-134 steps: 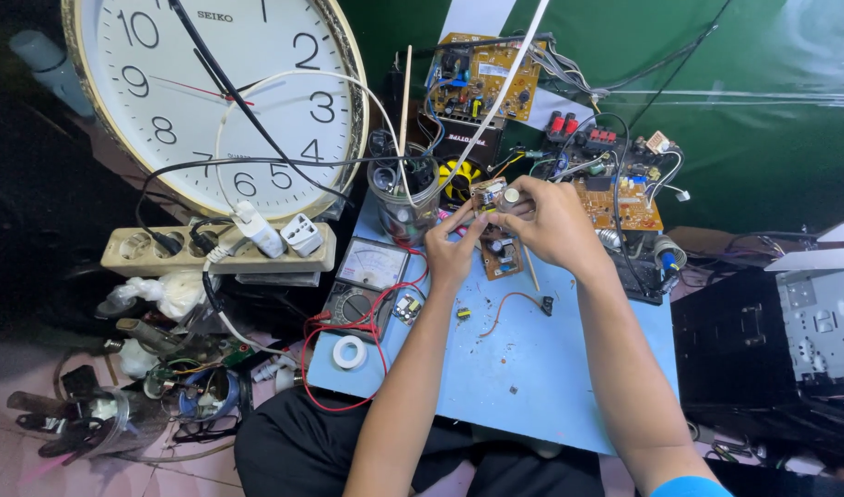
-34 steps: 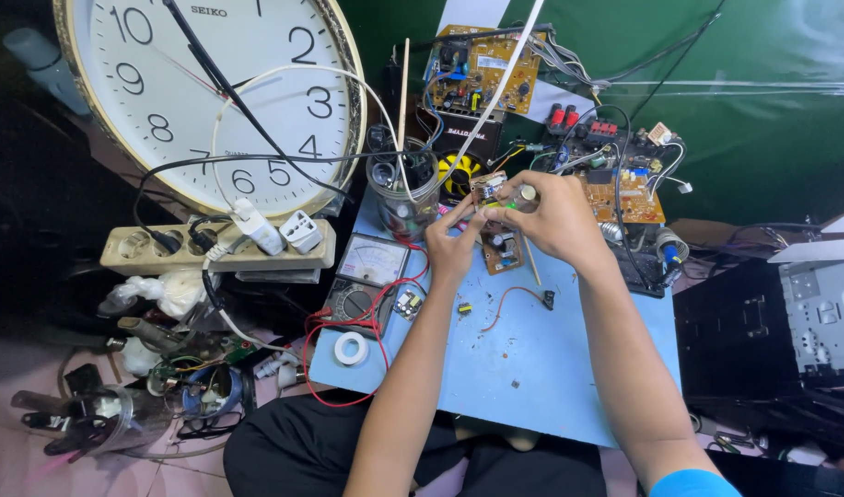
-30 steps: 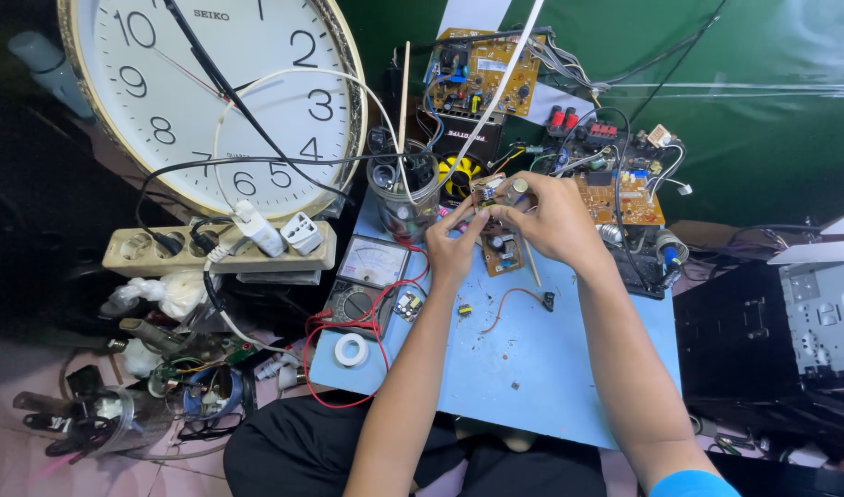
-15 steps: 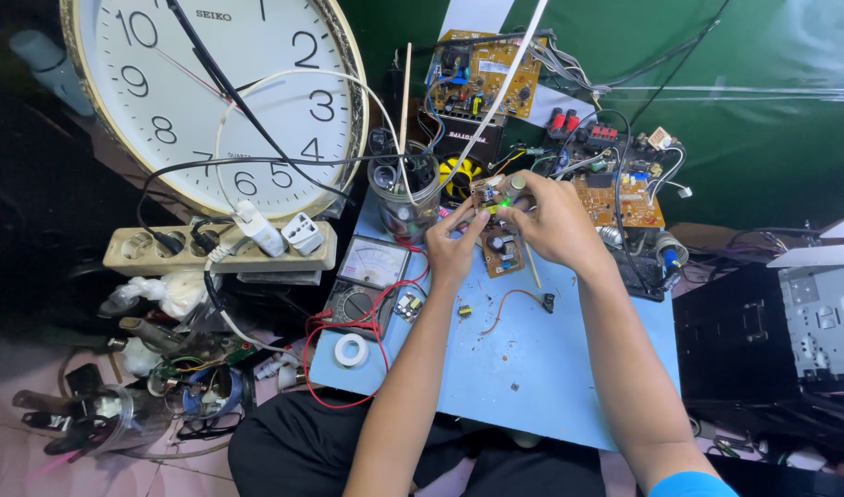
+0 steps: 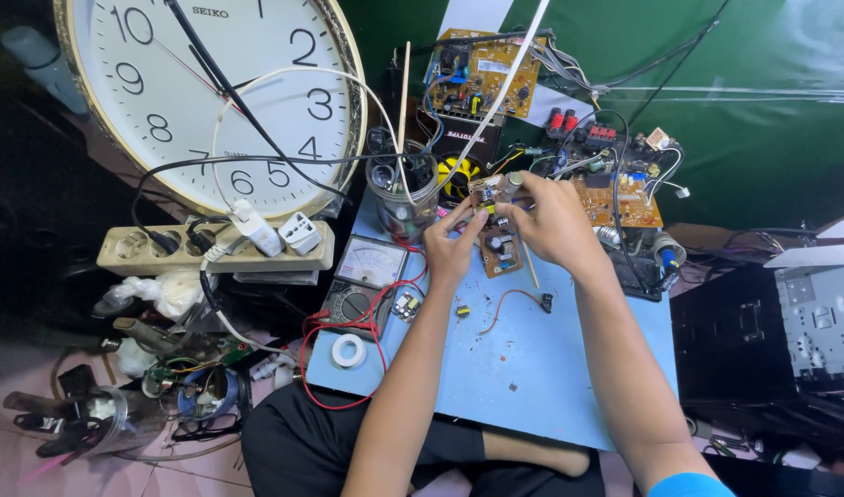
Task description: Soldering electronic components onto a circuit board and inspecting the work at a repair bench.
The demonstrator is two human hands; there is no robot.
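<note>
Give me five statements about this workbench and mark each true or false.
1. Both hands, the left hand and the right hand, meet at a small circuit board held above the blue board. True.
2. The analog multimeter lies to the right of the hands. False: it lies to their left, beside the roll of white tape.
3. A large wall clock leans behind the power strip. True.
4. The power strip has nothing plugged in. False: it holds a black plug and white adapters.
5. The clear jar lies tipped over. False: it stands upright.
</note>
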